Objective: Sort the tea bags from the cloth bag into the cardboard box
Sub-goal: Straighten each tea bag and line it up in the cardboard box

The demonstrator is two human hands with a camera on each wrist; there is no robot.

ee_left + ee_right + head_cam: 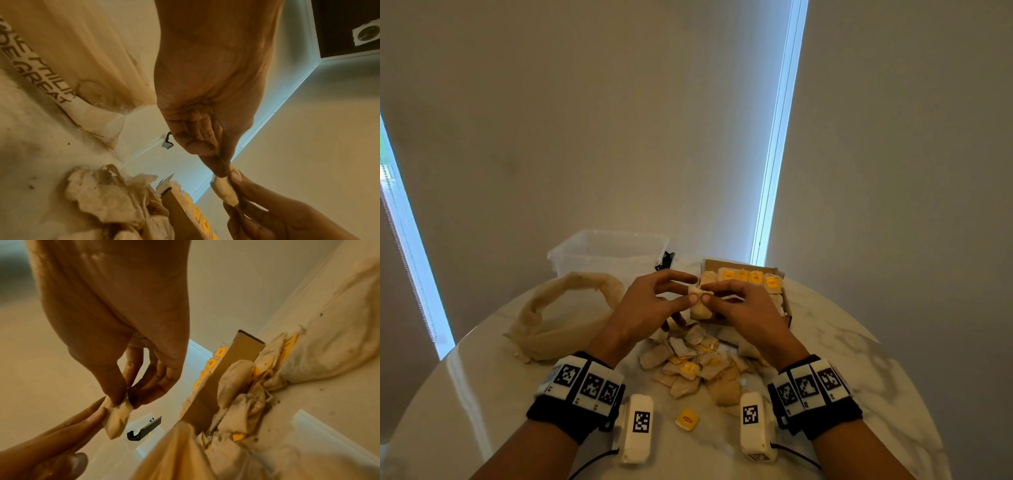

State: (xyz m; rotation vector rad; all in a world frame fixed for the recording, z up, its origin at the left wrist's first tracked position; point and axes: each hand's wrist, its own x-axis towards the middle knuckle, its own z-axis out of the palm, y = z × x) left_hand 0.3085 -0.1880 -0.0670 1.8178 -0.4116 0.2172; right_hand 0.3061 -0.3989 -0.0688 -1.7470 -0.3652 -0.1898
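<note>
Looking down from my head, I see my left hand and my right hand meeting over the near left corner of the cardboard box. Both pinch one tea bag by its top edge, thumbs and forefingers closed on it, the other fingers spread loosely. A row of bags with yellow tags lines the far side of the box. A loose pile of tea bags lies on the table between my wrists, touching the box's near wall, with a lone yellow tag just in front of it. The cloth bag lies slumped to the left, mouth gaping, and a clear plastic tub stands behind it. Bare tabletop shows to the right of the box and along the near edge.

From the left wrist, my thumb and fingertip close on the upper end of the tea bag, while my right hand's fingers grip its side. It hangs in the air, apart from the box wall.

From the right wrist, my thumb and fingers nip the top of the bag, and the left fingertips press its edge. The box wall stands near, to the right.
</note>
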